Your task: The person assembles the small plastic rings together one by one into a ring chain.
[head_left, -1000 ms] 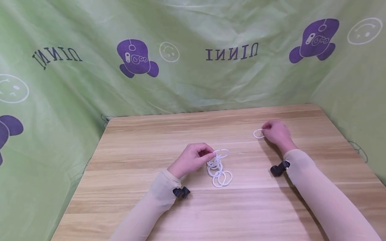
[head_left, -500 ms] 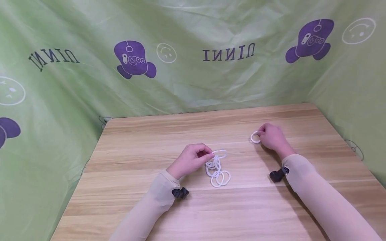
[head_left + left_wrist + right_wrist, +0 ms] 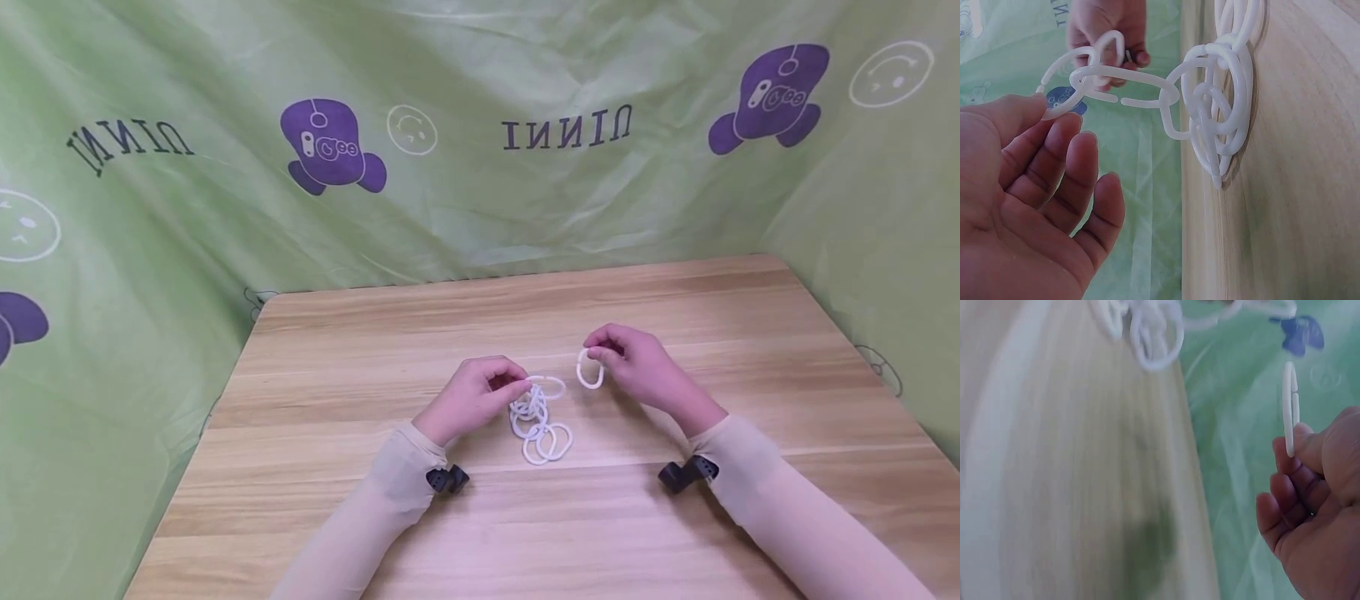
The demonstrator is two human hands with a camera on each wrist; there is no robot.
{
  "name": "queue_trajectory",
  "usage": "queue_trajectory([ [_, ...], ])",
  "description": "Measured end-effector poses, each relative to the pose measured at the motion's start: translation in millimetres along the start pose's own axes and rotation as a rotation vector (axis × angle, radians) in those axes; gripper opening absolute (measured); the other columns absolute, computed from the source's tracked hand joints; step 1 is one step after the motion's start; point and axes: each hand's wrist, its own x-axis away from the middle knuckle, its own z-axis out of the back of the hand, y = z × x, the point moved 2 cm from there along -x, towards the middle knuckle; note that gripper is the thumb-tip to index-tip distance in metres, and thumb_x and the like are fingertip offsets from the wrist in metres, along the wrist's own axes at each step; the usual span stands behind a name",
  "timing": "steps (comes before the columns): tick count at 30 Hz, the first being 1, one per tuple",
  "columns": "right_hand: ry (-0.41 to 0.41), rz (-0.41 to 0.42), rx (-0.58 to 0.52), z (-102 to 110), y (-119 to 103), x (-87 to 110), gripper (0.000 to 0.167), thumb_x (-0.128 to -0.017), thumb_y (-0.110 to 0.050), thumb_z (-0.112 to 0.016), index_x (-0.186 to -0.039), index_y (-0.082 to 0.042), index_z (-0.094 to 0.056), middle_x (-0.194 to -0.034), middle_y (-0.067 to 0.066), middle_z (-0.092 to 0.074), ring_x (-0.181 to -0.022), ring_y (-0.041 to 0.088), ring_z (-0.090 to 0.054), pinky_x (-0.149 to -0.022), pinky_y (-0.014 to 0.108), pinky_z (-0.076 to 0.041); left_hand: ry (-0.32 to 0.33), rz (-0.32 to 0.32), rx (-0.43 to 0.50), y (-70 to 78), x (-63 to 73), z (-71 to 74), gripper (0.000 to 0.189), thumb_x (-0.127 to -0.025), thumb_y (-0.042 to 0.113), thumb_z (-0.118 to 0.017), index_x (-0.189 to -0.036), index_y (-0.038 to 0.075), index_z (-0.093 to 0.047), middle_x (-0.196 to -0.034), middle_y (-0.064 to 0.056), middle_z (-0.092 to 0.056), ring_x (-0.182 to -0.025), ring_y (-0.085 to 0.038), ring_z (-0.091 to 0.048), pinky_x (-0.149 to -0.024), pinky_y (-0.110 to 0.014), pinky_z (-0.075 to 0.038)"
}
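My left hand (image 3: 476, 398) pinches the end link (image 3: 1060, 65) of a white plastic chain (image 3: 540, 432) between thumb and forefinger, the other fingers loosely bent. From that link the chain runs down into a tangled heap on the table. The end link shows a small slit near the thumb in the left wrist view. To the right, my right hand (image 3: 637, 365) holds a single white chain link (image 3: 1287, 409) between thumb and fingertips, raised over the table. This loose link stands upright, with a narrow gap in one long side, a short way from the chain.
The wood-grain table (image 3: 360, 533) reaches to a green curtain (image 3: 465, 225) with purple figures at the back and sides. A small black camera sits on each wrist, the left camera (image 3: 447, 479) and the right camera (image 3: 687, 473).
My right hand has brought the loose link from the far right toward the chain, turning it upright on the way. The left hand has stayed at the chain's end link.
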Motion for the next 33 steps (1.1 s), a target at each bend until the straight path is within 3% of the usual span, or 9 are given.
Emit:
queue_trajectory([
  [5,-0.013,0.069,-0.021,-7,-16,8.5,0.008,-0.096,-0.014,-0.064,-0.102,-0.009,-0.067,-0.096,0.002,-0.067,-0.093,0.021,-0.062,-0.085,0.044,-0.05,0.004,-0.018,-0.009,-0.2,-0.2,-0.6,0.01,-0.094,0.019,-0.069,-0.096,0.01,-0.073,-0.083,0.007,-0.065,-0.074,-0.015,-0.058,-0.065,-0.028,-0.05],
  [12,-0.008,0.139,-0.044,-14,-33,15.2,0.004,-0.094,-0.01,-0.067,-0.098,-0.011,-0.068,-0.092,-0.001,-0.066,-0.087,0.018,-0.06,-0.08,0.04,-0.05,-0.006,-0.035,-0.015,2.9,0.4,-1.3,0.012,-0.093,0.019,-0.069,-0.097,0.008,-0.073,-0.082,0.007,-0.066,-0.073,-0.012,-0.058,-0.066,-0.027,-0.051],
  [26,-0.025,0.171,-0.018,-21,-40,16.6,0.003,-0.093,-0.007,-0.066,-0.095,-0.009,-0.068,-0.088,0.0,-0.062,-0.082,0.017,-0.056,-0.074,0.036,-0.049,-0.04,-0.071,-0.023,11.4,0.5,-4.4,0.01,-0.095,0.018,-0.067,-0.096,0.009,-0.073,-0.082,0.006,-0.065,-0.072,-0.014,-0.058,-0.065,-0.03,-0.051],
  [33,-0.001,0.173,0.007,-22,-38,17.4,0.003,-0.094,-0.012,-0.067,-0.095,-0.009,-0.068,-0.084,-0.001,-0.058,-0.078,0.016,-0.053,-0.068,0.032,-0.047,-0.045,-0.067,-0.041,9.9,1.4,-4.7,0.01,-0.094,0.016,-0.068,-0.097,0.008,-0.074,-0.084,0.007,-0.066,-0.073,-0.008,-0.058,-0.067,-0.027,-0.051],
])
